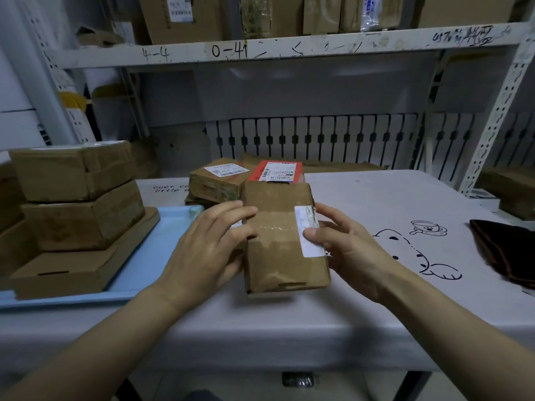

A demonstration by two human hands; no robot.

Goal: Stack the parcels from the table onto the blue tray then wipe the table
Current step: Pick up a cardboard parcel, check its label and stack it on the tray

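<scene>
Far left: blue tray (pixel 150 256) sits on the left end of the table (pixel 376 198), already carrying a three-high stack. Flat wide box (pixel 72 270) at the bottom, mid box (pixel 84 224) on it, top box (pixel 72 172) above, each a bit offset from the one below.

Centre: both hands hold one brown taped parcel (pixel 282 235) just right of the tray's near right corner. Left hand (pixel 208 253) grips its left edge, fingers laid over the top face. Right hand (pixel 347 250) grips the right edge, thumb pressing the white label (pixel 308 231), fingers wrapped round the side. Can't tell whether the parcel rests on the table or is slightly raised.

Just beyond it, two more parcels on the table: brown labelled box (pixel 217 183) on the left, red box (pixel 278 172) beside it on the right, partly hidden by the held parcel.

Right: table cover has black cartoon line drawings (pixel 417 250). Dark cloth (pixel 506 250) lies at the right edge, well apart from the hands.
</scene>
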